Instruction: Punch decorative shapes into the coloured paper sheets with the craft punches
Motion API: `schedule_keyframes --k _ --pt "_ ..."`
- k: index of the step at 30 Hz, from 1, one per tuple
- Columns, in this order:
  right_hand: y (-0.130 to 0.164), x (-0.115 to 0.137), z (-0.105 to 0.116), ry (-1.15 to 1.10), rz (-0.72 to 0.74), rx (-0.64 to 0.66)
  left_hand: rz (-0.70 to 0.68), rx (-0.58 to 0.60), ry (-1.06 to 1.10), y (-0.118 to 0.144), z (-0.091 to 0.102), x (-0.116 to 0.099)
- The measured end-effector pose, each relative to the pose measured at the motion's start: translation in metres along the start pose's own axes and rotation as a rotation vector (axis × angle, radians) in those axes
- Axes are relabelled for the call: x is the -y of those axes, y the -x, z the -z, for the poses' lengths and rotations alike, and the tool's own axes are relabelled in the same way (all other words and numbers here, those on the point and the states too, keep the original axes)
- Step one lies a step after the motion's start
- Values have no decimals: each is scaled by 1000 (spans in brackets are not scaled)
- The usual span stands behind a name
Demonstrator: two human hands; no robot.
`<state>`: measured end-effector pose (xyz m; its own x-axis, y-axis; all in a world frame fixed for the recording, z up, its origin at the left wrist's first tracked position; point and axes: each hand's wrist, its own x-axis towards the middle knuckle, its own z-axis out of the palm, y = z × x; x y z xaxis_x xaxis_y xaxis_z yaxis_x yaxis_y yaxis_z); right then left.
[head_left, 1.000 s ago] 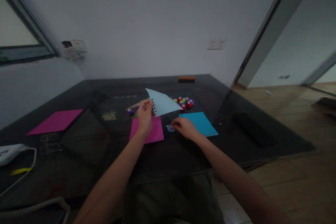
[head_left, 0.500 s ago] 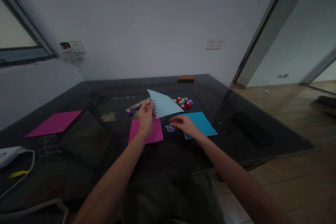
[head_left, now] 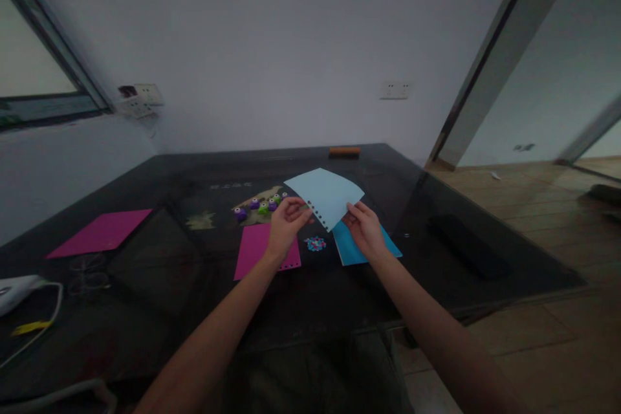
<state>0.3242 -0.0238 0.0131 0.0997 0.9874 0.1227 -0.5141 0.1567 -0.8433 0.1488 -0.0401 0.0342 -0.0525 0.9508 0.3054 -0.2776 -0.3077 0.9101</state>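
Note:
Between my two hands a light blue sheet of paper (head_left: 326, 193) is held up above the table, tilted, with punched holes along its lower left edge. My left hand (head_left: 290, 221) pinches the sheet by that holed edge. On the other side, my right hand (head_left: 363, 225) grips its lower right edge. Beneath the hands lies a small pile of pink, blue and white bits (head_left: 315, 244). A pink sheet with holes (head_left: 253, 247) lies under my left hand, and a stack of blue paper (head_left: 350, 251) is partly covered by my right hand.
Several purple and green toys with eyes (head_left: 262, 207) stand behind the left hand. Another pink sheet (head_left: 101, 233) lies far left, near a white device with a cable (head_left: 19, 290). A dark oblong item (head_left: 468, 246) lies right, and a brown roll (head_left: 344, 152) at the back.
My right hand has risen from beside the small pile and taken hold of the light blue sheet. The sheet has turned and shifted right, with my left hand still on its holed edge.

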Motion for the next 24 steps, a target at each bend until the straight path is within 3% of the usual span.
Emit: schedule_keyframes --k 2,6,10,15,24 --pt "-1 4 2 2 44 -4 23 6 67 0 0 0" --pt "-2 9 4 110 103 -17 54 -100 165 -5 6 3" --pt "-4 11 9 232 61 3 93 -157 44 -9 12 5" --pt "-11 10 17 277 21 -110 91 -126 -154 -11 15 6" --pt "-20 9 27 390 134 -224 113 -47 -270 -12 20 12"
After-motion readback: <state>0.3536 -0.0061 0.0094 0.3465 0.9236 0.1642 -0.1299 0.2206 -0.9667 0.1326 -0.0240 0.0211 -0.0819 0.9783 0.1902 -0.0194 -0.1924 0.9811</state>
